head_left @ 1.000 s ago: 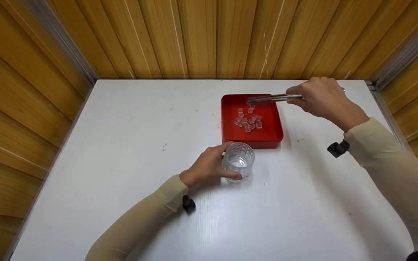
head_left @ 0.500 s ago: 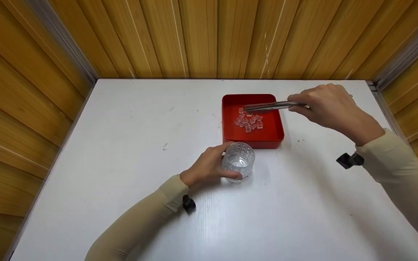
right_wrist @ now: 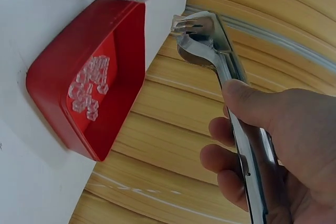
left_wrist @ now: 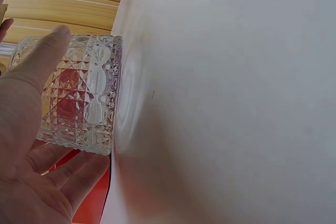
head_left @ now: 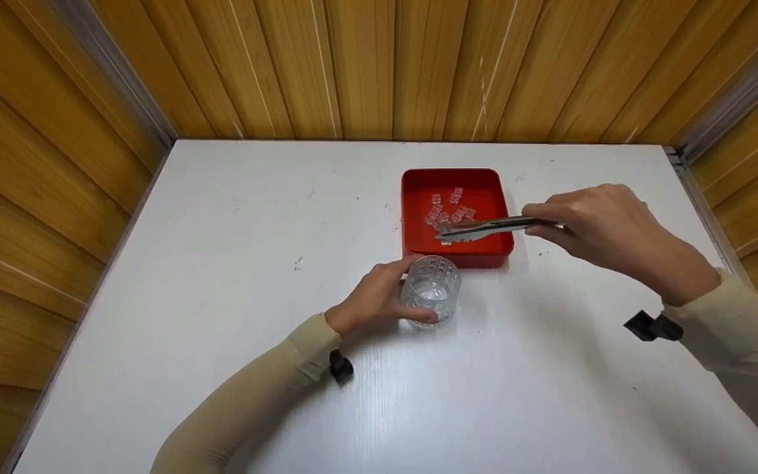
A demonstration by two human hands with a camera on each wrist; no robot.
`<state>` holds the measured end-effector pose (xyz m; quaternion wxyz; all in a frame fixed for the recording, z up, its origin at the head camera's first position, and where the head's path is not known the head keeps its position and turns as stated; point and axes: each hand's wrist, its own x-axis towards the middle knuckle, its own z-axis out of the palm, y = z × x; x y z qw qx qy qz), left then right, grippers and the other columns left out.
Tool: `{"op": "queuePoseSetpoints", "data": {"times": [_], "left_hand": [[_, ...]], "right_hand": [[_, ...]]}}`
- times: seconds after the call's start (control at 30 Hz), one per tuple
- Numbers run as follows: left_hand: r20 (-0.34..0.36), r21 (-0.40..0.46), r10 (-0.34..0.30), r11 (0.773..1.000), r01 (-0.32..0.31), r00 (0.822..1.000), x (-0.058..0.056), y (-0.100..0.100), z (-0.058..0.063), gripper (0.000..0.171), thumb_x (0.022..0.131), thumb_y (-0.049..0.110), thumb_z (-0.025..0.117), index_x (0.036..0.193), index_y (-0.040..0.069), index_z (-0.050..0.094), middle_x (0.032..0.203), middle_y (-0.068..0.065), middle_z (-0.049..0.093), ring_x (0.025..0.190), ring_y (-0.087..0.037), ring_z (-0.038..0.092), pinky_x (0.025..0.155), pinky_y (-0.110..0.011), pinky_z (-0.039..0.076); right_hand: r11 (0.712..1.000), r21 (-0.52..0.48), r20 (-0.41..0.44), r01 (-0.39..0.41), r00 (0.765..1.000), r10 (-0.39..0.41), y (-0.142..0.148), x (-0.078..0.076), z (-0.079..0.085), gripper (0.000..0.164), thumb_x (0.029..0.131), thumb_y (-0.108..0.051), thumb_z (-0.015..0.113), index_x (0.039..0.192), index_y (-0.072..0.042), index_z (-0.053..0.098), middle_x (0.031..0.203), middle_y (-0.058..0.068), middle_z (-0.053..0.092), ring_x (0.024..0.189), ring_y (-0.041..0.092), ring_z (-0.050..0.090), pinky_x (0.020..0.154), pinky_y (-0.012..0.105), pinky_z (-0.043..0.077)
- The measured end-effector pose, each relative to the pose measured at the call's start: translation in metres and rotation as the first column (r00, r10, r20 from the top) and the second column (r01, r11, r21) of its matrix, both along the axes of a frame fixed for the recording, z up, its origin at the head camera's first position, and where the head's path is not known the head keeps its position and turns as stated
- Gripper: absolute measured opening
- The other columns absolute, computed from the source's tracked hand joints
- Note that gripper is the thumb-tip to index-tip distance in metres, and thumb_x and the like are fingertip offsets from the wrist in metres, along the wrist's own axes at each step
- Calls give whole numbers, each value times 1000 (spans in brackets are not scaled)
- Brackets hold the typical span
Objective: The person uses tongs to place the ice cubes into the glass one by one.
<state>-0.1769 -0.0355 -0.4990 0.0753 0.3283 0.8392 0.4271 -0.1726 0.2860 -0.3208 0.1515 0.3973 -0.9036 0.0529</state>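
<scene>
My left hand (head_left: 374,299) grips a clear cut-glass tumbler (head_left: 437,270) from its left side, thumb at the front. The tumbler stands on the white table; whether its clear bottom holds anything I cannot tell. My right hand (head_left: 606,234) holds metal tongs (head_left: 484,228) level above the red tray (head_left: 492,247), just behind the glass. In the right wrist view, a small clear piece (right_wrist: 177,23) shows at the tips of the tongs, which lie close together. Several clear ice-like cubes (right_wrist: 89,85) lie loose in the tray, some hidden from the head view by the tongs.
The white table (head_left: 234,263) bears small dark marks. Wood-patterned panels (head_left: 359,72) wall it in at the back and both sides. The tray's near wall stands right behind the tumbler.
My right hand and the tongs have come from the tray's far side toward its near side, closer to the glass. My left hand and the tumbler have stayed in place.
</scene>
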Motion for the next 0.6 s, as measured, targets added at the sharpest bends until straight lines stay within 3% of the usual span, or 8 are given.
{"op": "queuePoseSetpoints", "data": {"times": [0.23,0.6], "left_hand": [[-8,3,1,1000,-1,1000,0,1,1,89,72,47,93,146,16,53,128,-2,69,115,-17,66,98,-31,53],[9,-1,-2,1000,2,1000,1,0,1,89,73,48,92,147,20,52,124,4,70,112,-10,65,96,-30,54]], "right_hand": [[998,-7,-24,-59,998,59,-3,9,-5,23,77,-11,90,94,-17,75,69,-6,67,50,4,41,42,21,30],[997,23,45,-67,997,66,-12,18,-10,32,77,-11,90,107,-15,80,75,-1,73,50,5,43,43,21,32]]}}
